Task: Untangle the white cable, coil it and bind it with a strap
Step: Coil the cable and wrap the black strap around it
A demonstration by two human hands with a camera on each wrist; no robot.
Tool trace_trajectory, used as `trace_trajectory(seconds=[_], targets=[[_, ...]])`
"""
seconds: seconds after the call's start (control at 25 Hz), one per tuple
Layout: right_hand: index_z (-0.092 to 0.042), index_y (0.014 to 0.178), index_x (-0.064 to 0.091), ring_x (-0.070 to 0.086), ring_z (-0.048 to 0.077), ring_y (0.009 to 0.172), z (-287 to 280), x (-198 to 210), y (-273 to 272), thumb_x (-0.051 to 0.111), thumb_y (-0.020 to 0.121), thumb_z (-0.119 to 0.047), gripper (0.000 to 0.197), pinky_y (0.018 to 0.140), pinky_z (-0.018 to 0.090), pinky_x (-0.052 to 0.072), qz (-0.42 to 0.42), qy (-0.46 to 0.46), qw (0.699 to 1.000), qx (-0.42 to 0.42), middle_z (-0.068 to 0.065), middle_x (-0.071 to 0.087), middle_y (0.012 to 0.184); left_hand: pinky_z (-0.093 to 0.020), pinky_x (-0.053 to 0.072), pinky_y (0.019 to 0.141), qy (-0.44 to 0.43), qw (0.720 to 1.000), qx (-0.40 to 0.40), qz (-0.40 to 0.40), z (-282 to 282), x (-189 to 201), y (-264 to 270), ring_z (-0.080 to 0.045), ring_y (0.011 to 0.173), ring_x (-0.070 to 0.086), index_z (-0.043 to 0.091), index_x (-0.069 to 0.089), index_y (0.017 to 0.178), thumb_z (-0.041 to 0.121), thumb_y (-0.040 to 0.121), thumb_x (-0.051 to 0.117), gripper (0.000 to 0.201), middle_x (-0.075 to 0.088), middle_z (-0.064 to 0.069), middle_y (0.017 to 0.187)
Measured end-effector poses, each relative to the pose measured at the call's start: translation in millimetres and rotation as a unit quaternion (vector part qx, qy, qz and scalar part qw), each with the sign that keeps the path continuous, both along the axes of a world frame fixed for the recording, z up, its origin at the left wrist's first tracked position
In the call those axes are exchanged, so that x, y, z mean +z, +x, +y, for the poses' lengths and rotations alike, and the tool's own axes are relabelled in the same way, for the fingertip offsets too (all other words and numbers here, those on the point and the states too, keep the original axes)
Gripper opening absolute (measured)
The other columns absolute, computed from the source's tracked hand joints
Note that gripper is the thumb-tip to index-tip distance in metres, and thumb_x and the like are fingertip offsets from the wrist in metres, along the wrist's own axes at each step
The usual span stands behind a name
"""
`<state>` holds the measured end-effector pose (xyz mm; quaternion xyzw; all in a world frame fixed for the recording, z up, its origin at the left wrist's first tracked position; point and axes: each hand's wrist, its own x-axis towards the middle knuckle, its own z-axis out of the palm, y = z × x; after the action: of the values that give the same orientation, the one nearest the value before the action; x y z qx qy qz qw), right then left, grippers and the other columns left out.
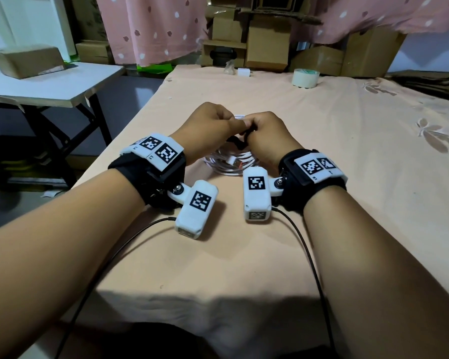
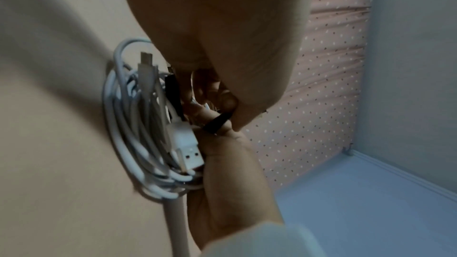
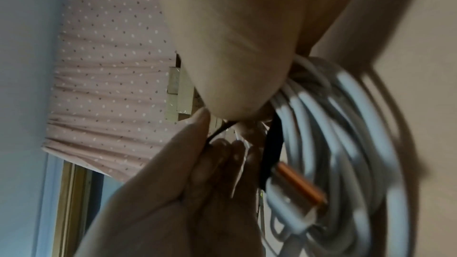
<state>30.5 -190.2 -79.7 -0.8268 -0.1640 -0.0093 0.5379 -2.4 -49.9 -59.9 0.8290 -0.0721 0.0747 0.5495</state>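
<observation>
White cable [image 1: 230, 161]: one, coiled in several loops, lying on the peach-clothed tabletop [image 1: 347, 151] between the wrists; two plugs show — a USB-A end [image 2: 191, 156] and a smaller end [image 2: 146, 60].
Black strap [image 1: 237, 141]: one, threaded across the coil.
Left hand [image 1: 213, 125]: fingers curled, pinching the strap.
Right hand [image 1: 266, 136]: fingers curled round the strap's other part, touching the left hand.
Tape roll [image 1: 305, 78]: one, at the far edge.
Cardboard boxes [image 1: 319, 59]: several, behind.
</observation>
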Motion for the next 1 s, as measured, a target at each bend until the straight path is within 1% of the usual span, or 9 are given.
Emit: trace_trajectory(seconds=[0.08, 0.16, 0.28, 0.36, 0.48, 0.64, 0.76, 0.88, 1.0], targets=[[-0.020, 0.076, 0.078, 0.074, 0.037, 0.087, -2.7, -1.4, 3.1, 0.042, 0.064, -0.005, 0.040, 0.080, 0.056, 0.061, -0.003, 0.000, 1.000, -0.012, 0.010, 0.076, 0.082, -0.020, 0.044, 0.055, -0.020, 1.000, -0.002, -0.005, -0.1, -0.5, 0.0, -0.013, 0.050, 0.055, 0.004, 0.059, 0.062, 0.025, 0.096, 0.069, 0.041, 0.056, -0.009, 0.064], [-0.014, 0.083, 0.079, 0.075, 0.031, 0.089, -3.7, -1.5, 2.6, 0.049, 0.070, -0.002, 0.035, 0.089, 0.051, 0.061, 0.021, 0.031, 0.999, -0.017, 0.008, 0.078, 0.086, -0.025, 0.045, 0.059, -0.030, 0.999, 0.012, -0.023, 3.5, -1.4, 2.5, -0.015, 0.053, 0.052, -0.007, 0.060, 0.070, 0.028, 0.099, 0.064, 0.045, 0.057, -0.011, 0.064], [-0.011, 0.082, 0.078, 0.076, 0.032, 0.090, -4.8, -3.6, 4.1, 0.061, 0.077, 0.003, 0.022, 0.090, 0.048, 0.061, 0.042, 0.053, 0.998, -0.016, 0.011, 0.078, 0.089, -0.029, 0.047, 0.059, -0.059, 0.997, 0.020, -0.048, 5.8, 0.7, 2.9, -0.019, 0.055, 0.054, 0.004, 0.059, 0.070, 0.027, 0.102, 0.059, 0.040, 0.065, -0.016, 0.072], [-0.011, 0.081, 0.076, 0.075, 0.023, 0.078, -6.0, -4.1, 5.0, 0.061, 0.085, 0.008, 0.025, 0.081, 0.038, 0.062, 0.051, 0.064, 0.996, -0.018, 0.007, 0.077, 0.083, -0.022, 0.041, 0.047, -0.071, 0.995, 0.040, -0.056, 6.8, 3.2, 3.1, -0.018, 0.044, 0.049, 0.007, 0.057, 0.068, 0.026, 0.101, 0.060, 0.038, 0.059, -0.012, 0.062], [-0.007, 0.083, 0.073, 0.070, 0.016, 0.063, -6.7, -2.1, 0.2, 0.058, 0.092, 0.011, 0.025, 0.064, 0.026, 0.056, 0.068, 0.092, 0.993, -0.016, 0.005, 0.073, 0.074, -0.018, 0.033, 0.042, -0.075, 0.991, 0.099, -0.055, 14.8, 4.7, 7.1, -0.016, 0.038, 0.041, 0.006, 0.063, 0.066, 0.025, 0.094, 0.069, 0.035, 0.051, -0.008, 0.052], [-0.006, 0.089, 0.075, 0.069, 0.017, 0.072, -5.0, -2.6, 3.0, 0.063, 0.083, 0.019, 0.028, 0.066, 0.025, 0.056, 0.066, 0.089, 0.993, -0.028, 0.005, 0.073, 0.083, -0.021, 0.032, 0.046, -0.056, 0.987, 0.148, -0.025, 23.7, 2.9, 11.2, -0.016, 0.041, 0.040, 0.010, 0.062, 0.054, 0.020, 0.085, 0.070, 0.034, 0.051, -0.003, 0.047], [-0.008, 0.097, 0.076, 0.068, 0.014, 0.076, -4.3, -4.7, 8.2, 0.064, 0.079, 0.021, 0.036, 0.068, 0.022, 0.055, 0.055, 0.072, 0.994, -0.052, 0.003, 0.073, 0.091, -0.024, 0.030, 0.051, -0.029, 0.979, 0.199, 0.000, 36.0, 7.1, 15.8, -0.019, 0.047, 0.038, 0.011, 0.063, 0.052, 0.020, 0.079, 0.067, 0.028, 0.050, -0.006, 0.053], [-0.008, 0.094, 0.076, 0.069, 0.020, 0.075, -5.7, -5.2, 8.8, 0.059, 0.081, 0.021, 0.036, 0.072, 0.026, 0.059, 0.056, 0.089, 0.992, -0.066, 0.009, 0.075, 0.093, -0.026, 0.030, 0.053, -0.001, 0.974, 0.219, 0.061, 52.8, 5.2, 22.3, -0.022, 0.055, 0.042, 0.005, 0.072, 0.068, 0.021, 0.079, 0.065, 0.020, 0.056, -0.009, 0.065], [-0.005, 0.094, 0.076, 0.075, 0.026, 0.081, -6.9, -3.5, 5.2, 0.055, 0.080, 0.023, 0.038, 0.072, 0.028, 0.060, 0.068, 0.102, 0.991, -0.055, 0.015, 0.078, 0.095, -0.029, 0.039, 0.060, 0.103, 0.965, 0.213, 0.110, 60.6, -4.6, 29.3, -0.026, 0.062, 0.048, 0.000, 0.072, 0.083, 0.024, 0.086, 0.067, 0.025, 0.060, -0.011, 0.072]])
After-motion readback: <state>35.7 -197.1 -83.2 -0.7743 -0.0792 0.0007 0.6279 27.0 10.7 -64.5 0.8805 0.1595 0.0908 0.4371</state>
